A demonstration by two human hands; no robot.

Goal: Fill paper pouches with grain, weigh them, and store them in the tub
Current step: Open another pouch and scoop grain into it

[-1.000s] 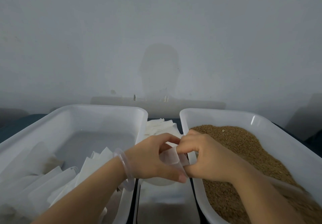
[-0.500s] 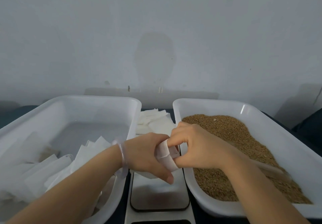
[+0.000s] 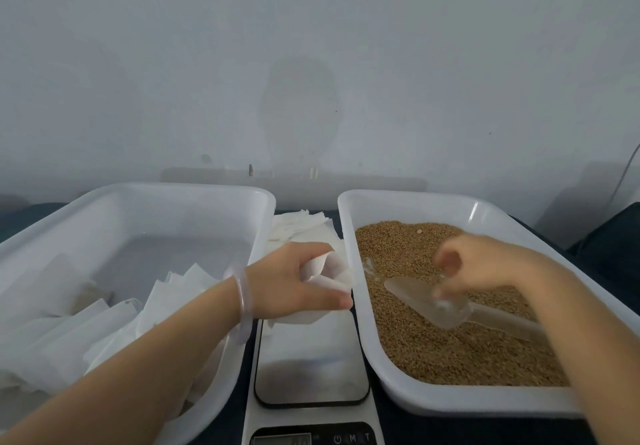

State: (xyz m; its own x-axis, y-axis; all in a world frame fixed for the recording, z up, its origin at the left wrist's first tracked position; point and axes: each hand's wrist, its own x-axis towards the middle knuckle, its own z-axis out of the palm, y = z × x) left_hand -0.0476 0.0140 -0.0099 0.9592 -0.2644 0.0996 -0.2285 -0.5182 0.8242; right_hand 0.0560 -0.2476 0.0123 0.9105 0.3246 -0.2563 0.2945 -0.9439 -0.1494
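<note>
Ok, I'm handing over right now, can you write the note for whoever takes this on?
Left hand grips an opened paper pouch above the scale.
Right hand is over the clear scoop lying in the grain; blurred, so grip unclear.
Done: stored pouches lie in the left tub; this pouch is opened.
Left: scoop grain into it, weigh it, store it. Spare pouches sit behind the scale.
</note>
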